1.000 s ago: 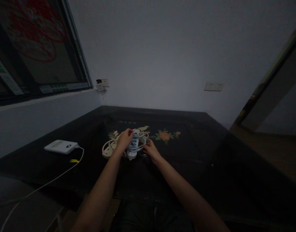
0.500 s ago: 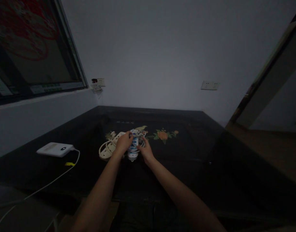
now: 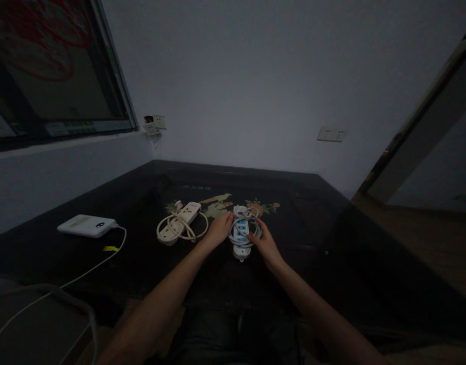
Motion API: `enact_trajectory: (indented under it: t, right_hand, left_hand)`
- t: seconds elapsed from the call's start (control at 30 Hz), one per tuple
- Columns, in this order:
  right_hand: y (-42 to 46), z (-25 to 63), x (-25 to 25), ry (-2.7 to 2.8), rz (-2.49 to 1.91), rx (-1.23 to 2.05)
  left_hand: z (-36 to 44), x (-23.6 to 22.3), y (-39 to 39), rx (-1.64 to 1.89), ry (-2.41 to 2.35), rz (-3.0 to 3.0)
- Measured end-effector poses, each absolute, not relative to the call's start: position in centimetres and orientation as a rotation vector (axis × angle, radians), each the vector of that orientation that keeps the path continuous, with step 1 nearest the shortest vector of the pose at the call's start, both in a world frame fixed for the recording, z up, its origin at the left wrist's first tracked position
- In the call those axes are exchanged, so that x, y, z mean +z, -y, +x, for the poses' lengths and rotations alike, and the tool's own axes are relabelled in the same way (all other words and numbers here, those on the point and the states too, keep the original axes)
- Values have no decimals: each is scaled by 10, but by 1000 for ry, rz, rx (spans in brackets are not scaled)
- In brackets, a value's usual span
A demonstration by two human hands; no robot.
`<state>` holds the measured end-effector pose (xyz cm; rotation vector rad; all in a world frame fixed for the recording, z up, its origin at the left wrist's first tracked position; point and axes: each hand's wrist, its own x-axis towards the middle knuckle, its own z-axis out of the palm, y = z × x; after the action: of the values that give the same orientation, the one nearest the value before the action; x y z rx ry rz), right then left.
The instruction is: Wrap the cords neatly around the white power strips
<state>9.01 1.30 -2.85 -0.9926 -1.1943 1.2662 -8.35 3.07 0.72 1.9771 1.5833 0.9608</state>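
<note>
A white power strip with blue sockets (image 3: 241,230) lies on the dark table, its white cord looped around it. My left hand (image 3: 220,226) grips its left side near the far end, fingertips partly hidden. My right hand (image 3: 266,242) holds the right side, thumb over the coiled cord (image 3: 258,230) and fingers around the loops. Left of my left hand rests a cream power strip (image 3: 185,215), with its own cord wound around it and its plug (image 3: 178,205) at the far side.
A white power bank (image 3: 84,226) lies at the left on the dark table (image 3: 312,213), with a white cable (image 3: 92,278) running off the near edge. Beside it is a yellow tag (image 3: 110,249). Wall sockets (image 3: 331,134) sit on the back wall.
Both hands have moved right with the blue-socketed power strip, away from the cream one. The cream strip stays in place and shows more fully now.
</note>
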Motion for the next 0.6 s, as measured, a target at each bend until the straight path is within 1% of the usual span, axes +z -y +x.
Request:
enact_trajectory:
  t: [0.13, 0.33, 0.5, 0.6]
  right_hand:
    - [0, 110, -33, 1262, -995, 1183]
    - [12, 127, -38, 1306, -997, 1179]
    - [14, 135, -39, 1380, -1100, 974]
    - [13, 136, -42, 1402, -1152, 910]
  left_hand:
    - [-69, 5, -20, 961, -1505, 1983]
    - [-59, 2, -12, 973, -1482, 1961]
    - [-62, 0, -16, 1003, -1428, 1952]
    - [-65, -2, -19, 1000, -1439, 1954]
